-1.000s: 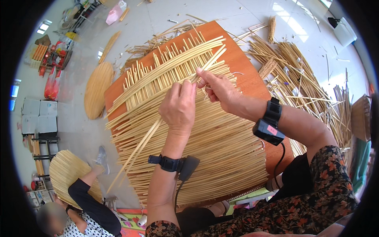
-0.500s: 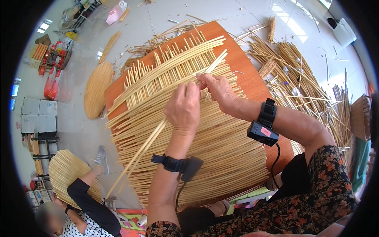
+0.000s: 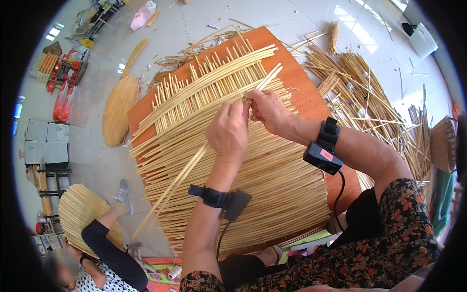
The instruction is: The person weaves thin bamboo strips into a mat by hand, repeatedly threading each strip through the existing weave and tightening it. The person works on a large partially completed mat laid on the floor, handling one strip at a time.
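My left hand (image 3: 227, 127) is closed round a few long pale stalks (image 3: 187, 168), which slant from the lower left up past both hands. Close by it, my right hand (image 3: 269, 109) pinches the same stalks near their upper end, fingertips almost touching the left hand. Whatever else is between the fingertips is too small to make out. Beneath both hands a large mat of stalks (image 3: 253, 180), laid side by side in rows, covers much of a reddish-brown board (image 3: 309, 87). Crosswise stalks (image 3: 194, 92) stick out along the mat's far side.
Loose stalks (image 3: 369, 92) lie heaped on the floor at the right. An oval woven mat (image 3: 120, 112) rests left of the board. At lower left another person (image 3: 104, 275) sits beside a round stalk mat (image 3: 82, 214). White boxes (image 3: 46, 141) stand at far left.
Both hands have shifted slightly to the right, and the held stalks have moved along with them. The pinch between the hands stays much the same.
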The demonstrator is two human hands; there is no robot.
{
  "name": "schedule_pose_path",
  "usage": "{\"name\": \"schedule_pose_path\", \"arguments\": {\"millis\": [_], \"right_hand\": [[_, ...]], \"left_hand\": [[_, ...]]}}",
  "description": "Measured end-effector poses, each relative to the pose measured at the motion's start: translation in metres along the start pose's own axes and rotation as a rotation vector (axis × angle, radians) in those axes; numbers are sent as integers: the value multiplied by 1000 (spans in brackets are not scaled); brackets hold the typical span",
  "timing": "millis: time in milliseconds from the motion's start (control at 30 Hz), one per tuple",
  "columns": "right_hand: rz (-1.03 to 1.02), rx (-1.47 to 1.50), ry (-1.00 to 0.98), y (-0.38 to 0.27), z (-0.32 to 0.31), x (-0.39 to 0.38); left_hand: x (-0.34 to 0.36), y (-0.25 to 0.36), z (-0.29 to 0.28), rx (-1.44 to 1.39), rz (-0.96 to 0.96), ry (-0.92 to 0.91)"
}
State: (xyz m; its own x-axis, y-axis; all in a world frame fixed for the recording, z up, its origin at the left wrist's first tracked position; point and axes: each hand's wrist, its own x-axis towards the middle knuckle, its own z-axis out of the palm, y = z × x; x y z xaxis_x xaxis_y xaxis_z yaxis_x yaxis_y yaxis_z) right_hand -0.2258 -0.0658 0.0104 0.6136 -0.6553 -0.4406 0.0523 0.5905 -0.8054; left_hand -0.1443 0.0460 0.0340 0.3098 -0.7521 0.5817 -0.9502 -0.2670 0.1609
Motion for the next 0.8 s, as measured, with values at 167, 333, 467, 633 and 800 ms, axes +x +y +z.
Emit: {"name": "schedule_pose_path", "arguments": {"millis": [167, 333, 467, 633, 800], "right_hand": [[-171, -571, 31, -25, -13, -21], [-1032, -1285, -103, -69, -17, 0], [-618, -1357, -301, -80, 0, 21], [-307, -1319, -351, -84, 12, 46], [-444, -1599, -377, -62, 31, 75]], "left_hand": [[6, -17, 0, -29, 0, -2], [8, -32, 5, -57, 85, 53], [20, -39, 10, -81, 154, 109], [24, -52, 9, -153, 105, 39], [23, -65, 13, -191, 66, -18]]}}
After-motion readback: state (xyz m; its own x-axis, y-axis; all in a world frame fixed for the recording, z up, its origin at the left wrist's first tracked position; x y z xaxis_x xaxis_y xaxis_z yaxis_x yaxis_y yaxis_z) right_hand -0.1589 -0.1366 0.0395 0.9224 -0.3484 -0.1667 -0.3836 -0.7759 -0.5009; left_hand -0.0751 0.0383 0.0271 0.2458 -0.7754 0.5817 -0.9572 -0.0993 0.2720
